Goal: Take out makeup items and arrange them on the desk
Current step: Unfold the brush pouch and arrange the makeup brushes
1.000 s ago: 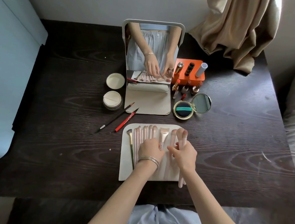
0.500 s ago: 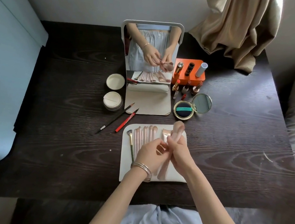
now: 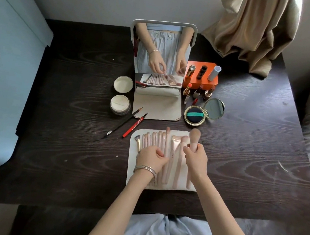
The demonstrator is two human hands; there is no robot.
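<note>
Brushes laid on the white mat (image 3: pixel 160 187) at the desk's (image 3: pixel 57 143) six o'clock edge.
I see my right hand (image 3: pixel 195 161) gripping the big powder brush (image 3: pixel 194 138), bristles toward twelve o'clock; my left hand (image 3: pixel 151 156) pinches a thin pink brush (image 3: pixel 167 139).

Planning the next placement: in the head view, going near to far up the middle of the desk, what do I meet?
White brush mat → left hand holding a slim pink brush → beige folding mirror stand → upright white-framed mirror.
</note>
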